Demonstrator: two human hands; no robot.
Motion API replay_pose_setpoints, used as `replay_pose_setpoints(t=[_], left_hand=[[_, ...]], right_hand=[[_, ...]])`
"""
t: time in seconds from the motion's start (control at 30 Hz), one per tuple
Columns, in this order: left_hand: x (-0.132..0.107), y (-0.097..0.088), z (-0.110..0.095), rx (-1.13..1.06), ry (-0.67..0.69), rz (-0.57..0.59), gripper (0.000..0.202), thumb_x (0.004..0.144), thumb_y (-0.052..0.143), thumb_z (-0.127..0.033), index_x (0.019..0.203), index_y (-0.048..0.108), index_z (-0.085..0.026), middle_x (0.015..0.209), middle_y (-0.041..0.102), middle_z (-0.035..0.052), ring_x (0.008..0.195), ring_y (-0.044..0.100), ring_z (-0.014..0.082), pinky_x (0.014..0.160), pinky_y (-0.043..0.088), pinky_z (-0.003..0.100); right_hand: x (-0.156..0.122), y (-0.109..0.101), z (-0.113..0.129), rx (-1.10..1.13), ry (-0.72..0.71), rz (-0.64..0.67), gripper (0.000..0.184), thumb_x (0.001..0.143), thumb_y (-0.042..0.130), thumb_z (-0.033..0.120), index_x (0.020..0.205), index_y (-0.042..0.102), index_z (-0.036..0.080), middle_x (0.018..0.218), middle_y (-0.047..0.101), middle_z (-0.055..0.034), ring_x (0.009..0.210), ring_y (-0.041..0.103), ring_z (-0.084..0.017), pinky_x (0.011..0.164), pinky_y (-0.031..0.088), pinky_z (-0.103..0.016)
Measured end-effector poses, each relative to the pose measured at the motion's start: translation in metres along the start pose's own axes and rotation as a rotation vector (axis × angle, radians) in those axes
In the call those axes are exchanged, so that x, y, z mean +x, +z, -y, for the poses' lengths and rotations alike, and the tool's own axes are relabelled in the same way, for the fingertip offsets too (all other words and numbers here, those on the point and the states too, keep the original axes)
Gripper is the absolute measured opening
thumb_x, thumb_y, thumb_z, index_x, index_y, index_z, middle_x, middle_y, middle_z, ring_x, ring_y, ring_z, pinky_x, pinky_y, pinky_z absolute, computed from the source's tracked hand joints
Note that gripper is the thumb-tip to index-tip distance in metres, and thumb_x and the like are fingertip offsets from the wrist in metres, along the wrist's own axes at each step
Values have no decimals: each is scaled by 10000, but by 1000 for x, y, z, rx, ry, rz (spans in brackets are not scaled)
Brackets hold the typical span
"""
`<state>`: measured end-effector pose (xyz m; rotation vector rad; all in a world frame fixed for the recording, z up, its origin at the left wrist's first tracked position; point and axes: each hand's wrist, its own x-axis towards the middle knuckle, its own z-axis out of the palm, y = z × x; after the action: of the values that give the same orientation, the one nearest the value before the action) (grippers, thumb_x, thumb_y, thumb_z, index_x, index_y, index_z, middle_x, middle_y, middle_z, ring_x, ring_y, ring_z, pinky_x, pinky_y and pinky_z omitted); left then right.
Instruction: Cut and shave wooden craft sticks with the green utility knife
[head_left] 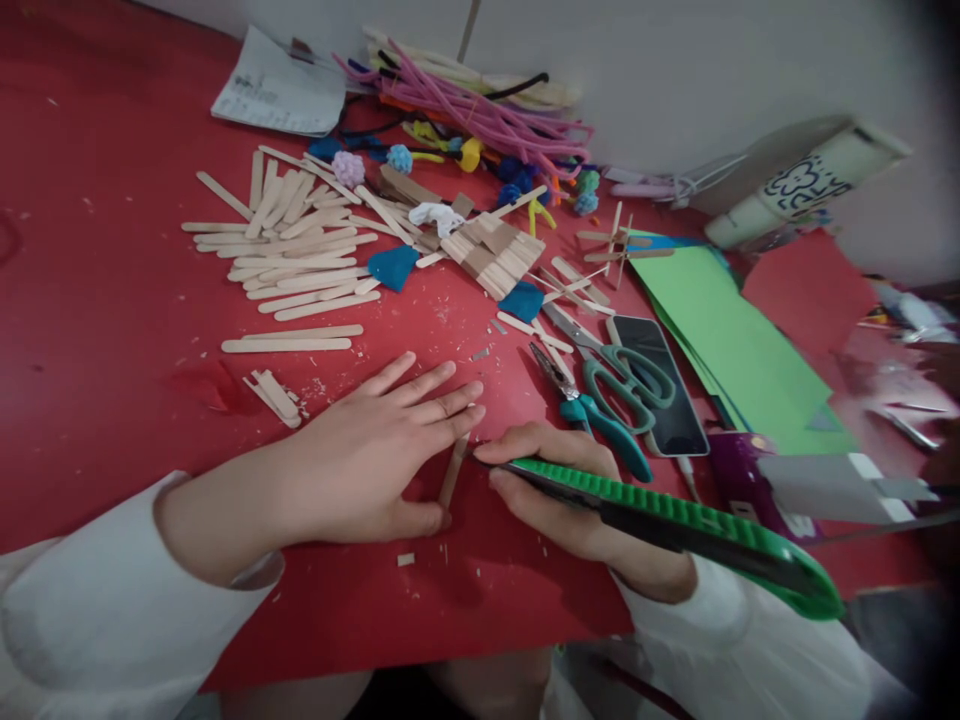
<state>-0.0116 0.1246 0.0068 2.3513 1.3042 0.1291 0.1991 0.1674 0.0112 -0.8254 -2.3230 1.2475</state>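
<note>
My left hand (375,450) lies flat on the red table with its fingers spread, pressing on a wooden craft stick (454,472). The stick shows between thumb and forefinger; part of it is hidden under the hand. My right hand (559,490) is closed around a green utility knife (660,505), its forefinger and thumb near the blade end. The knife's tip is close to the stick's right side; whether it touches cannot be made out. A small cut piece of wood (406,560) lies just below my left thumb.
Many loose craft sticks (300,250) are spread at the upper left. Pliers (592,415), scissors (622,375) and a phone (667,390) lie right of my hands. Green paper (742,340), pipe cleaners (480,115) and a leaning cup (802,190) are farther back. The red table (360,620) ends near my lap.
</note>
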Motion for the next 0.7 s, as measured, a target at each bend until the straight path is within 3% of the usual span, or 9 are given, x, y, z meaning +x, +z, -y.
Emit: replay_pose_setpoints(t=[0.57,0.7], left_hand=[[0,1,0,13,5,4,693,778,513,-450,1397,338,-190,1516,200,30,1412,111,242,1136,18,467],[0,2,-2,-9,-10,-13,788,768,532,-416,1437,216,-145,1527,157,67,1411,111,243,1138,53,444]], right_hand=[[-1,1,-3,15,-64,17,184,821,542,112,961,589,223,839,665,-4,766,639,-115,655,502,-210],[-1,1,-6,36,-58,48,203,829,550,112,988,588,231,887,655,-1,788,626,-103,706,493,-207]])
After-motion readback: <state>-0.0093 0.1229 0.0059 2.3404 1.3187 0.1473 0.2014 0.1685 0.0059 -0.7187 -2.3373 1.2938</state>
